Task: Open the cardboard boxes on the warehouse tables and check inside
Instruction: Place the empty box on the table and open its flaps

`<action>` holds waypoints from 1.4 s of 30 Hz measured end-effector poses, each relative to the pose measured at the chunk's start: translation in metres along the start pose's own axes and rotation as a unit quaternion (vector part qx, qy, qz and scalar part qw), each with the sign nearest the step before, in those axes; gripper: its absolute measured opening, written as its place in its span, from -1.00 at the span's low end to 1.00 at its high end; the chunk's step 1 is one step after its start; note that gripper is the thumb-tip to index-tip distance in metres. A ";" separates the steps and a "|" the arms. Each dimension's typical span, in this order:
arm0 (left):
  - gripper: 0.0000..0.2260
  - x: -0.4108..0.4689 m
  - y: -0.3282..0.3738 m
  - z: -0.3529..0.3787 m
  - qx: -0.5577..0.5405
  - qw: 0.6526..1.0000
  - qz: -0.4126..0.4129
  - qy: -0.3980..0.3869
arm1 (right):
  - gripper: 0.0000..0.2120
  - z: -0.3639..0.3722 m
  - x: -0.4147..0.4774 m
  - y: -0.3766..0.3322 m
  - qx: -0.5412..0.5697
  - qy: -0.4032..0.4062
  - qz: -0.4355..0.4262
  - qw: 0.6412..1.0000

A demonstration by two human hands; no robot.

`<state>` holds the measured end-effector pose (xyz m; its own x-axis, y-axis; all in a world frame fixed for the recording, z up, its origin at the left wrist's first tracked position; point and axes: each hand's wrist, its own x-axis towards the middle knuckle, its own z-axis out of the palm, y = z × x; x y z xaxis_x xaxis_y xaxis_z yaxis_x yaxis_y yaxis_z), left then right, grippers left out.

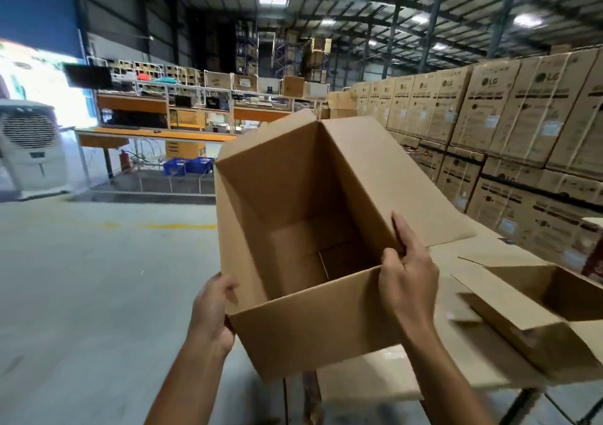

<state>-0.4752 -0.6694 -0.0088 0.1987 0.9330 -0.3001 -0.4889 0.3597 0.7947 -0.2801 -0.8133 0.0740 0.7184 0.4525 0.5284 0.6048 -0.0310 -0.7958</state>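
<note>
A large open cardboard box [306, 326] is held up in front of me, tilted so its mouth faces me. Its inside is bare brown cardboard with nothing in it. My left hand [212, 313] grips the box's lower left corner from outside. My right hand [408, 278] grips the near right rim, thumb inside and fingers over the edge. One long flap [391, 176] stands out to the right. A second open cardboard box [535, 323] lies on the table [368, 375] at the right.
Stacked printed cartons [509, 124] form a wall at the right. Orange workbenches and shelving [163, 121] stand at the back, with blue crates [187, 165] beneath. A white air cooler [31, 144] stands at the far left. Grey concrete floor [98, 278] spreads to the left.
</note>
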 end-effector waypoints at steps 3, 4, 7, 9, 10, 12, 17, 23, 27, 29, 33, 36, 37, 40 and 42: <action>-0.57 0.026 0.024 -0.030 0.014 0.995 0.076 0.068 | -0.44 0.060 -0.005 -0.022 0.046 -0.001 -0.012 0.999; -0.48 0.037 0.033 -0.044 0.007 0.992 0.078 0.097 | -0.43 0.083 -0.007 -0.030 0.056 -0.008 -0.018 0.998; -0.20 0.075 0.068 -0.091 -0.017 0.984 0.054 0.169 | -0.42 0.158 -0.017 -0.054 0.067 -0.043 -0.025 0.997; -0.18 0.105 0.094 -0.127 -0.021 0.981 0.045 0.189 | -0.42 0.209 -0.026 -0.068 0.074 -0.073 -0.016 0.994; -0.22 0.116 0.108 -0.146 -0.024 0.980 0.044 0.190 | -0.42 0.234 -0.032 -0.075 0.076 -0.089 -0.010 0.993; -0.32 0.141 0.130 -0.187 -0.011 0.981 0.041 0.192 | -0.42 0.283 -0.044 -0.083 0.079 -0.123 0.001 0.989; -0.50 0.190 0.165 -0.278 0.037 0.974 0.040 0.222 | -0.45 0.393 -0.082 -0.087 0.061 -0.205 0.044 0.976; -0.52 0.235 0.170 -0.341 0.082 0.955 0.035 0.283 | -0.45 0.469 -0.114 -0.074 0.051 -0.249 0.110 0.961; -0.51 0.257 0.169 -0.345 0.103 0.940 0.050 0.322 | -0.44 0.505 -0.119 -0.068 0.058 -0.238 0.138 0.960; -0.39 0.277 0.171 -0.345 0.102 0.921 0.052 0.373 | -0.44 0.527 -0.111 -0.071 0.064 -0.229 0.139 0.961; -0.23 0.325 0.178 -0.331 0.012 0.904 -0.002 0.427 | -0.45 0.569 -0.087 -0.069 0.086 -0.214 0.115 0.966; -0.39 0.392 0.200 -0.314 -0.009 0.941 -0.010 0.337 | -0.46 0.617 -0.035 -0.065 0.113 -0.191 0.102 0.970; -0.44 0.422 0.208 -0.307 0.009 0.948 -0.016 0.317 | -0.46 0.635 -0.012 -0.062 0.122 -0.194 0.107 0.968; -0.70 0.433 0.234 -0.291 0.063 0.962 -0.001 0.265 | -0.45 0.648 0.010 -0.067 0.138 -0.178 0.087 0.971; -0.77 0.453 0.249 -0.272 0.060 0.950 0.063 0.299 | -0.44 0.658 0.031 -0.066 0.146 -0.167 0.083 0.972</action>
<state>-0.7381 -0.1545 -0.0898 -0.3901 0.8211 -0.4166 -0.3703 0.2744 0.8875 -0.5239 -0.2106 -0.0523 0.6168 0.7279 0.2994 0.3321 0.1041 -0.9375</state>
